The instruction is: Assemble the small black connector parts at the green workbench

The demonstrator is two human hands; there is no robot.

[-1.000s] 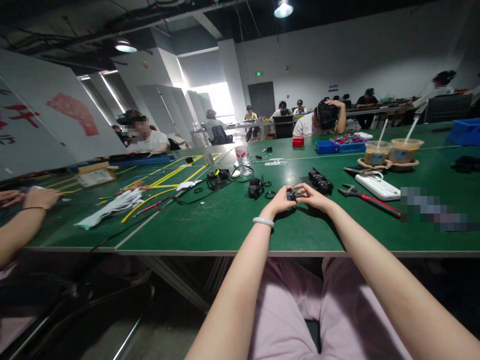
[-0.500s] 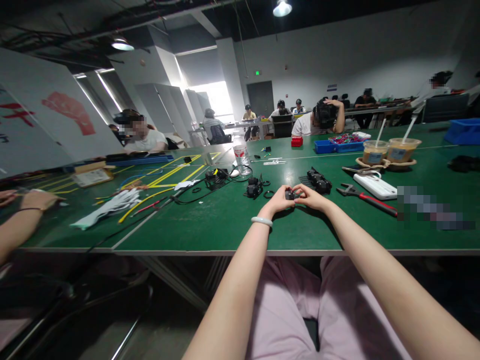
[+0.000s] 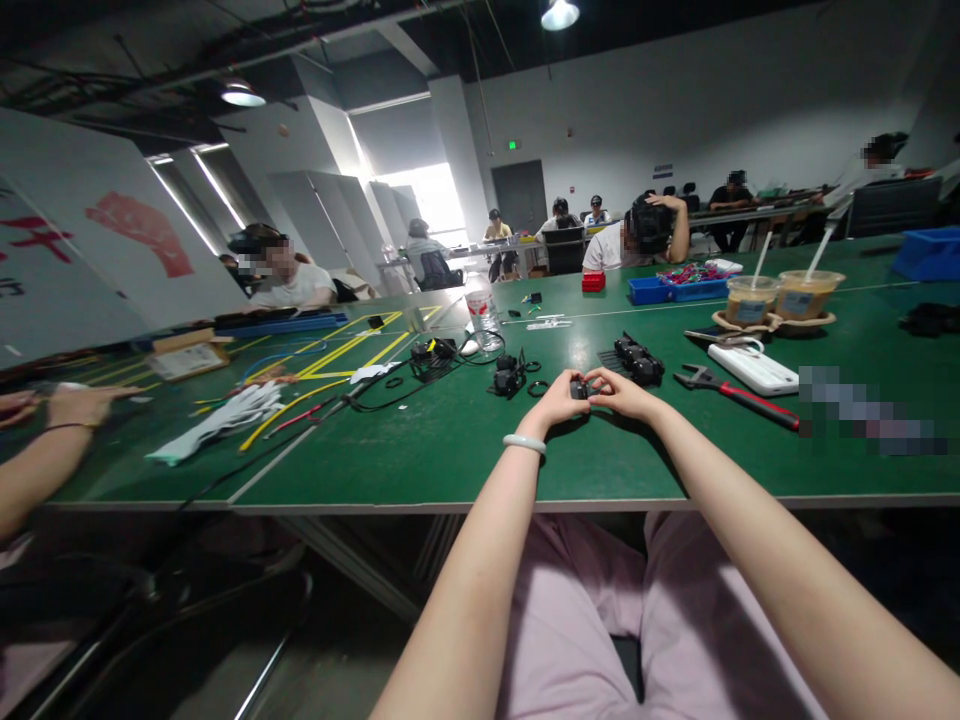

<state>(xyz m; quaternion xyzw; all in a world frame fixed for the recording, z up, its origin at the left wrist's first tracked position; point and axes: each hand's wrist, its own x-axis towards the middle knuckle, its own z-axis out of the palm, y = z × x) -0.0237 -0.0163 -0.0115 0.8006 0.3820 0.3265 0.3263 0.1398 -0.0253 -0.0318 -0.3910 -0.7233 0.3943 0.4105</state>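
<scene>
Both my hands meet over the green tabletop (image 3: 420,450), around a small black part (image 3: 578,388) partly covered by my fingers. My left hand (image 3: 556,402), with a pale bangle at the wrist, is closed on its left side. From the right, my right hand (image 3: 621,394) pinches at the same part with thumb and fingertips. Just beyond my hands lie a black blocky assembly (image 3: 637,360) on the right and another black device (image 3: 508,374) on the left. Beside the left one are black rings (image 3: 537,388).
Red-handled pliers (image 3: 742,398), a white power bank (image 3: 754,368) and two drink cups (image 3: 780,298) are to the right. A clear bottle (image 3: 482,310), blue trays (image 3: 679,290), white gloves (image 3: 217,420) and cables lie further off. At the left edge, another person's hand (image 3: 79,405) works.
My hands and the black part stay in nearly the same place. The view shifts slightly, and the other person's hand at the left shows a little further right.
</scene>
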